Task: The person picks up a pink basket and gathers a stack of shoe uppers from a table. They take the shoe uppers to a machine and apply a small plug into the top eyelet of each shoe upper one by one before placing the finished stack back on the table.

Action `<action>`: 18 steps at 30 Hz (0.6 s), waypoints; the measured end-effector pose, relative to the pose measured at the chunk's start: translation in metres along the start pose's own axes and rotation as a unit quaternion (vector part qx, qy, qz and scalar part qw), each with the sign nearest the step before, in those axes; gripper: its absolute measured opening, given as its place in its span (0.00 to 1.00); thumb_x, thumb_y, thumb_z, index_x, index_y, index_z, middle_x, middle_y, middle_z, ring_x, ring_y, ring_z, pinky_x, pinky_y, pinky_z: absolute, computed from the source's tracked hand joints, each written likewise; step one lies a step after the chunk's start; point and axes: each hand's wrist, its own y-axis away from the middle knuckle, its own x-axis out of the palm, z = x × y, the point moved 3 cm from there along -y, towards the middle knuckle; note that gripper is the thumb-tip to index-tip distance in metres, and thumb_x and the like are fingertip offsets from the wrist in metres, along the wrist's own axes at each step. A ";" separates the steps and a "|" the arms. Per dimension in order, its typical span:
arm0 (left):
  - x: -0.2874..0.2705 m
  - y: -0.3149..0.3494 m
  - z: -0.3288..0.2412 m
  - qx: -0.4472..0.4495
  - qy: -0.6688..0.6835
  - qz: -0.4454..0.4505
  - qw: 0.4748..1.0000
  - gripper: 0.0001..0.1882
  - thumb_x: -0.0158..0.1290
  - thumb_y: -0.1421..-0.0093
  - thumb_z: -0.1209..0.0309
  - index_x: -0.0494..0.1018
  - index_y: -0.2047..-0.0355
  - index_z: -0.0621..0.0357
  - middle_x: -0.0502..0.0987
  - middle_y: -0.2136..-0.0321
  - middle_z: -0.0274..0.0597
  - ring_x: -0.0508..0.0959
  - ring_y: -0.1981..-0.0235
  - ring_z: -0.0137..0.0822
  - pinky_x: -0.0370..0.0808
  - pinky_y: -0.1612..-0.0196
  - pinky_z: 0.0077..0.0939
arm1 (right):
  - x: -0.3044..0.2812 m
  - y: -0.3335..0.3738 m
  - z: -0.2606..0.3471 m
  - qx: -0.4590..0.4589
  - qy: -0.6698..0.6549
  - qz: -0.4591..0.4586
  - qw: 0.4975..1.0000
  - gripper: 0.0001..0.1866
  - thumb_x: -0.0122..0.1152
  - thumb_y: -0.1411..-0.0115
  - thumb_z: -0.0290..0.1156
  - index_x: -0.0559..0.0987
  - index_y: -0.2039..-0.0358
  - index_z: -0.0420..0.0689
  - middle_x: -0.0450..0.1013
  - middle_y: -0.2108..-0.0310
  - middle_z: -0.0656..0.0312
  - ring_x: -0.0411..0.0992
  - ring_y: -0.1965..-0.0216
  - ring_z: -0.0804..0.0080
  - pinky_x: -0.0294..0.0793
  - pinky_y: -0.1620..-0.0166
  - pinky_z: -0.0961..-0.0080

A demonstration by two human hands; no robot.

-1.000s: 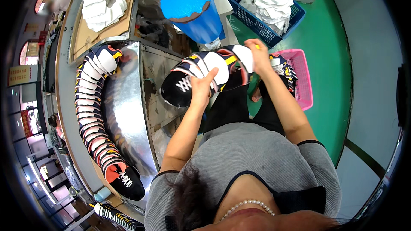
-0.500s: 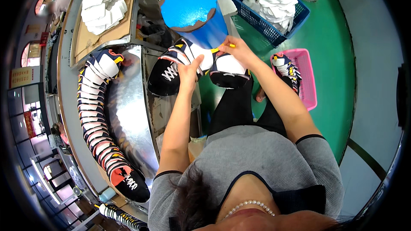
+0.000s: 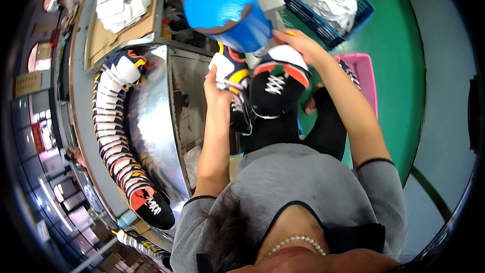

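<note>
My left hand (image 3: 217,88) is closed on a shoe upper (image 3: 239,77), with thumb and fingers on its white and yellow side; its black, laced toe hangs down beside my wrist. With my right hand (image 3: 304,48) I grip a second shoe upper (image 3: 273,96) at its white far end. This one faces me with a black toe, white laces and coral lining. Both uppers are off the bench, just in front of a blue-topped cylinder (image 3: 222,2). The right hand's fingertips are partly hidden behind the upper and beside the cylinder.
Nested shoe uppers (image 3: 112,126) curve along a shiny metal bench (image 3: 154,121) at left. White pads (image 3: 124,5) lie on a cardboard-lined tray at upper left. A blue basket (image 3: 323,31) with white pieces and a pink basket (image 3: 370,78) with uppers stand on the green floor.
The two uppers have been turned and shifted: the left one now hangs toe down, and the right one shows its laces. My right hand has moved outward to the right and slightly up.
</note>
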 end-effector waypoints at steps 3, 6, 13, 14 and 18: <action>0.012 0.097 -0.027 0.155 -0.064 0.064 0.984 0.29 0.51 0.44 0.65 0.60 0.45 0.67 0.70 0.50 0.51 0.71 0.49 0.48 0.67 0.45 0.44 | -0.016 0.041 -0.029 -0.022 -0.061 0.004 0.998 0.08 0.61 0.44 0.32 0.72 0.68 0.44 0.69 0.73 0.68 0.69 0.73 0.81 0.70 0.70 0.81; 0.032 0.183 -0.062 0.361 -0.187 -0.012 0.913 0.35 0.55 0.49 0.67 0.56 0.43 0.68 0.69 0.49 0.51 0.71 0.48 0.45 0.67 0.44 0.40 | -0.015 0.072 -0.021 -0.085 -0.083 -0.017 0.993 0.07 0.54 0.42 0.28 0.71 0.63 0.41 0.68 0.70 0.67 0.66 0.67 0.80 0.66 0.61 0.83; -0.091 0.100 -0.196 0.410 -0.208 -0.276 0.844 0.17 0.59 0.47 0.57 0.67 0.81 0.54 0.69 0.87 0.37 0.67 0.91 0.30 0.62 0.87 0.25 | 0.040 0.112 -0.039 -0.218 0.114 -0.090 0.965 0.12 0.59 0.42 0.34 0.75 0.62 0.39 0.71 0.69 0.65 0.68 0.68 0.80 0.67 0.64 0.83; -0.111 0.073 -0.208 0.361 -0.265 -0.315 0.837 0.21 0.59 0.46 0.54 0.64 0.87 0.49 0.66 0.91 0.35 0.63 0.94 0.28 0.60 0.89 0.25 | 0.048 0.113 -0.044 -0.209 0.109 -0.071 0.969 0.13 0.60 0.43 0.34 0.75 0.62 0.40 0.73 0.69 0.63 0.70 0.67 0.79 0.69 0.63 0.82; -0.165 0.023 -0.250 0.327 -0.318 -0.182 0.871 0.18 0.50 0.40 0.53 0.68 0.77 0.53 0.64 0.89 0.29 0.63 0.91 0.23 0.58 0.90 0.19 | 0.063 0.100 -0.073 -0.219 0.083 -0.048 0.971 0.10 0.64 0.46 0.32 0.77 0.65 0.42 0.73 0.69 0.64 0.70 0.66 0.79 0.70 0.62 0.80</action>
